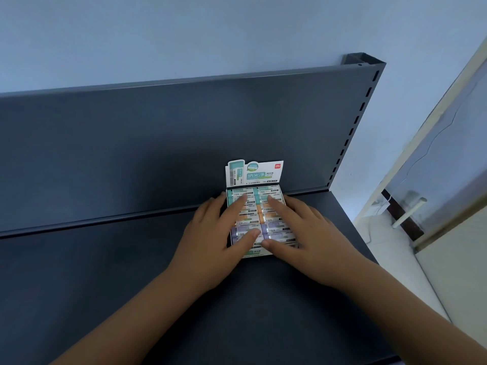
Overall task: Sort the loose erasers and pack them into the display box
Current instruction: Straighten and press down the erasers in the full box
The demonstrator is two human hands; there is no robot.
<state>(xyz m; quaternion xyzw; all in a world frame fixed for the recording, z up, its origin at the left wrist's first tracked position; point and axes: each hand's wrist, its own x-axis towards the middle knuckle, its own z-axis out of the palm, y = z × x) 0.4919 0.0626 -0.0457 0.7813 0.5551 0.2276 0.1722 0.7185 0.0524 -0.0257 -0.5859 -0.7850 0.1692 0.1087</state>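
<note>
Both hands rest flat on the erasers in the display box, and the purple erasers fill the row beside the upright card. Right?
Not quite. In the head view the teal erasers fill the row beside the upright card; the purple erasers lie in the front row.

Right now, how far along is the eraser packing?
Done: the display box looks full, erasers sorted in teal, orange and purple rows. In hand: the left hand and right hand press flat on them. Left: no loose erasers show on the shelf; probably only levelling.

Dark grey metal shelf (105,259), slotted upright (355,119), pale blue wall (184,35)
</note>
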